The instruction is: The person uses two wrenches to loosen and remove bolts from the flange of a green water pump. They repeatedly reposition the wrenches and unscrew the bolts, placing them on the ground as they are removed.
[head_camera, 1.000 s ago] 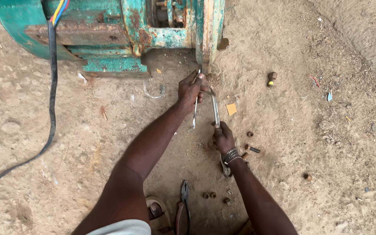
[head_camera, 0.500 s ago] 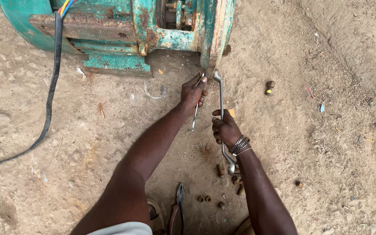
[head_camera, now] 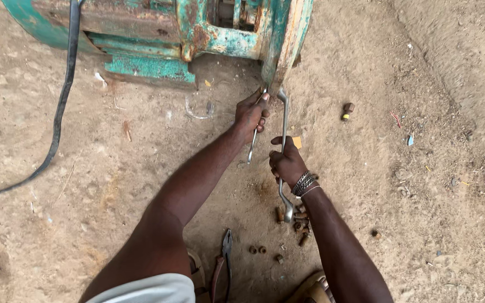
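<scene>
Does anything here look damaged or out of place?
Yes. The green machine is rusty, with flaking paint. Rusty bolts and nuts lie scattered in the dirt beside the pliers, near the right hand holding a wrench.

Single view, head-worn camera, looking steeply down at sandy ground from above the person's own arms. Both forearms enter from the near edge and run away from the lens toward the far centre, so the camera faces forward and down along them. Left hand (head_camera: 252,114) and right hand (head_camera: 287,163) sit just above mid-frame, close enough that wrist bands and knuckles read clearly. The teal machine (head_camera: 197,33) fills the far left and far centre and is cut off by the top edge; only its lower housing shows. The near edge catches a pale garment hem (head_camera: 152,289) and pliers (head_camera: 224,261) on the ground. To the right, open ground (head_camera: 433,185). No second view to share with.
</scene>
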